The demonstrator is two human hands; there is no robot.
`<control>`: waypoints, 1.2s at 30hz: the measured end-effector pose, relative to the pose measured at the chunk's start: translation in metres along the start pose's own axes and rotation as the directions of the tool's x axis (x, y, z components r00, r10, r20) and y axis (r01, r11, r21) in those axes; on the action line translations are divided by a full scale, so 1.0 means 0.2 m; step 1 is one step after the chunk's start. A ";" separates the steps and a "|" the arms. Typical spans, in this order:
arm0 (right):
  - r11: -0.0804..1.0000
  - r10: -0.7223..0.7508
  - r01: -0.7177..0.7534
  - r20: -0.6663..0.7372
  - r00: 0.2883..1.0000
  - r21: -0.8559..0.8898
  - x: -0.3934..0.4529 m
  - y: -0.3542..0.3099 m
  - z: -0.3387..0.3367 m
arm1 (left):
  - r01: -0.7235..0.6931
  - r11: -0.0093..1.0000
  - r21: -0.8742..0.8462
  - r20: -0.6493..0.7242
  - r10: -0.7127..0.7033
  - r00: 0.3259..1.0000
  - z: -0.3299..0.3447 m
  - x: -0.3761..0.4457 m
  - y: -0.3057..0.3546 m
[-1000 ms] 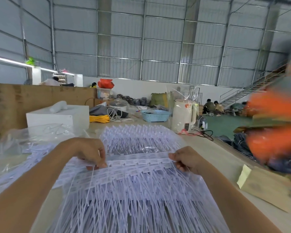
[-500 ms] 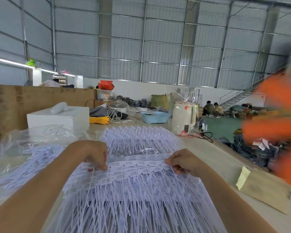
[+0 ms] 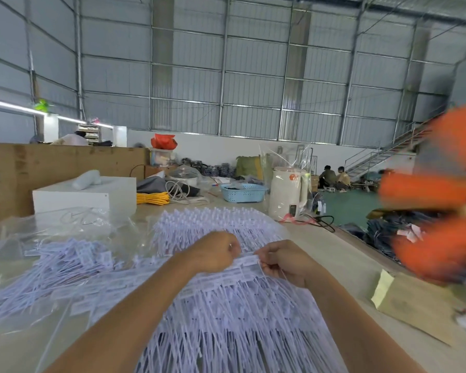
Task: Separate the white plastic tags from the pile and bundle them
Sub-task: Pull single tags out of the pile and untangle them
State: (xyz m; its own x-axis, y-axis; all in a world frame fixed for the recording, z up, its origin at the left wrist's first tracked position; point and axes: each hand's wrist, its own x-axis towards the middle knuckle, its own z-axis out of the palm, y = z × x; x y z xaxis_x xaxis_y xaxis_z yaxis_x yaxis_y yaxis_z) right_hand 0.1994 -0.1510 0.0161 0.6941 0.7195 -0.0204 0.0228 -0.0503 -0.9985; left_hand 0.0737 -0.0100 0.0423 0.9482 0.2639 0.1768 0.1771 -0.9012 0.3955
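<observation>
The right hand is pinching the end of a strip of joined tags between thumb and fingertips, and the left hand is curling its fingers over the same strip just beside it, knuckles up, so the two grips are nearly touching. What the left fingertips are doing underneath is hidden, though they seem to be clamping the flat heads.

To do this step well, both hands should be holding on the flat heads rather than the thin tails, keeping the grips close together and peeling the strip away along its row, so the tails slide out of the heap without snagging or bending (a sharp upward yank would likely drag neighbouring rows along).

The strip is running left to right across the top of the heap on the table. Each tag's long axis is lying crosswise to that row, heads away from the person and thin tails trailing back toward the body. A looser batch of tags is lying to the left on clear plastic wrap, fanning at a slant.
</observation>
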 end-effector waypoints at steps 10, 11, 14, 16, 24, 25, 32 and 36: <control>0.986 -0.045 0.042 -0.012 0.999 -0.164 -0.03 0.03 0.01 | 0.146 0.968 -0.206 0.040 -0.141 0.989 0.19 0.14 0.13; 0.979 -0.036 0.035 0.002 0.999 -0.203 -0.03 0.03 0.00 | 0.154 0.963 -0.222 0.011 -0.155 0.988 0.20 0.14 0.13; 0.948 -0.073 0.072 0.008 0.997 -0.309 -0.05 0.03 0.00 | 0.187 0.945 -0.267 -0.052 -0.208 0.977 0.23 0.14 0.13; 0.937 -0.173 0.159 -0.020 0.985 -0.312 -0.06 0.04 0.01 | 0.208 0.919 -0.334 -0.032 -0.232 0.972 0.22 0.15 0.13; 0.803 -0.489 0.397 -0.110 0.865 -0.444 -0.05 0.07 -0.01 | 0.229 0.854 -0.467 0.030 -0.244 0.969 0.14 0.14 0.13; 0.802 -0.489 0.358 -0.183 0.853 -0.479 -0.04 0.06 -0.03 | 0.219 0.856 -0.469 0.026 -0.234 0.972 0.14 0.14 0.13; 0.974 -0.175 0.212 -0.321 0.931 0.083 -0.09 -0.16 -0.15 | 0.048 0.926 -0.374 0.001 -0.051 0.999 0.13 0.09 0.08; 0.988 -0.039 0.039 0.000 0.999 0.149 -0.15 -0.21 -0.04 | 0.088 0.893 -0.441 0.042 -0.078 0.996 0.13 0.08 0.06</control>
State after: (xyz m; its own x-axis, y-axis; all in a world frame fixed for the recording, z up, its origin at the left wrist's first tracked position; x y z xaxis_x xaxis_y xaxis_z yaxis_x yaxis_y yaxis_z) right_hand 0.1843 -0.1755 0.0591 0.6926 0.7211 0.0190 -0.0576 0.0816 -0.9950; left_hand 0.0988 -0.0259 0.0271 0.9417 0.3185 0.1079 0.1254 -0.6304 0.7661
